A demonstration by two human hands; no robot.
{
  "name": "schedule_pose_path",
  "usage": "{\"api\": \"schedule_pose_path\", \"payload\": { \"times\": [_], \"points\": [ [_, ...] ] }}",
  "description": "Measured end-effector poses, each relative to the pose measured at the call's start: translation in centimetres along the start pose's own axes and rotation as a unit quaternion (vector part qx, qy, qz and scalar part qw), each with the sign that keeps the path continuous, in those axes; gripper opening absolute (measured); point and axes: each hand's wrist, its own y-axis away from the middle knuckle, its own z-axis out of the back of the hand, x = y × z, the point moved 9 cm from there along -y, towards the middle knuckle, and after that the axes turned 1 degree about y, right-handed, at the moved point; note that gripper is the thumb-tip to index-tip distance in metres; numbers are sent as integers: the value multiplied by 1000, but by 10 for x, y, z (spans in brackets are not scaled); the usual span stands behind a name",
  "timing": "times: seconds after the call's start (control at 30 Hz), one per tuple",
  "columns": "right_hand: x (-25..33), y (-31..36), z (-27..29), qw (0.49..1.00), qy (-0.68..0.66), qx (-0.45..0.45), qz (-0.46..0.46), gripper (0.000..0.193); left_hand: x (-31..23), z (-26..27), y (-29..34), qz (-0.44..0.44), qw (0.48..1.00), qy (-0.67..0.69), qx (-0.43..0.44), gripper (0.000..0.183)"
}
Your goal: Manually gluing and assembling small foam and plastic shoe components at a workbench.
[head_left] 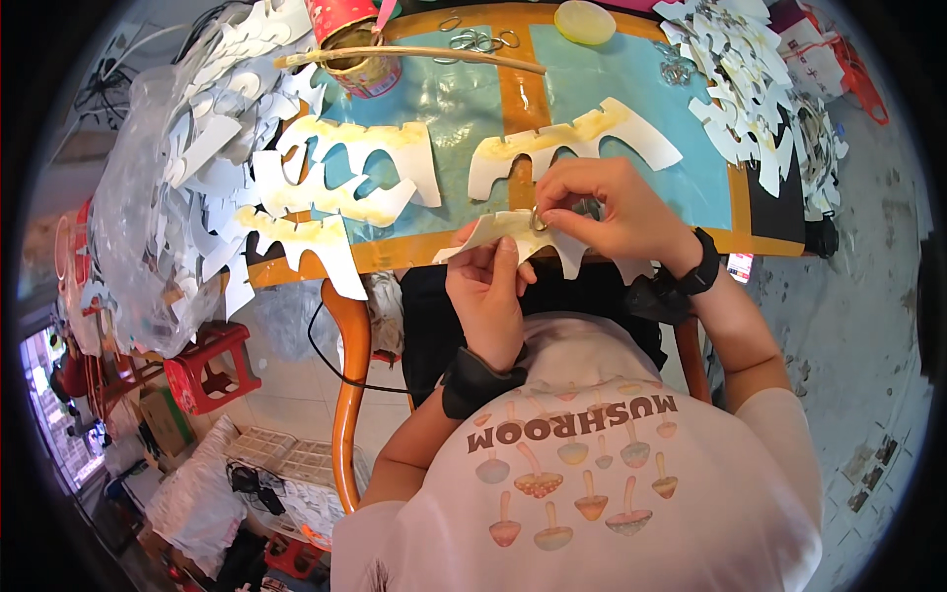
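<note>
White scalloped strip (pixel 515 227) is held up at the near edge of the bench (pixel 641 104), right of the middle, with its cut legs pointing toward the person's lap. The left hand (pixel 485 294) is nearly closed, its thumb flat on top and its fingers beneath, gripping the strip's left part. The right hand (pixel 597 202) is curled, thumb and forefinger pinching a metal ring (pixel 537 219) against the strip's upper edge; something greyish shows under its other fingers, but what it is I cannot tell.

A slack pinch could let the ring twist or drop past the near edge to the floor, since the hold is only at the fingertips. Yellowish smears mark the strip; if they are tacky, fingers could stick and drag the ring out of line, or the strip could crease where the left thumb presses. Its narrow legs look likely to bend if they catch on that edge.

Farther in, a coated strip (pixel 577 133) lies close beyond the right hand, so a careless knuckle could smear or shift it. Toward the far left corner, a long stick (pixel 424 53) lies across a red tin (pixel 373 77); a bump to its overhanging end could tip it off
</note>
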Motion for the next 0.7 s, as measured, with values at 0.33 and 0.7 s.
{"api": "schedule_pose_path", "payload": {
  "times": [0.33, 0.7],
  "points": [
    [24, -1, -6, 988, 125, -55, 75, 9, 2, -1, 1, 16, 999, 46, 23, 36],
    [5, -7, -16, 991, 123, -37, 21, 7, -9, 14, 18, 8, 998, -64, 20, 43]
  ]
}}
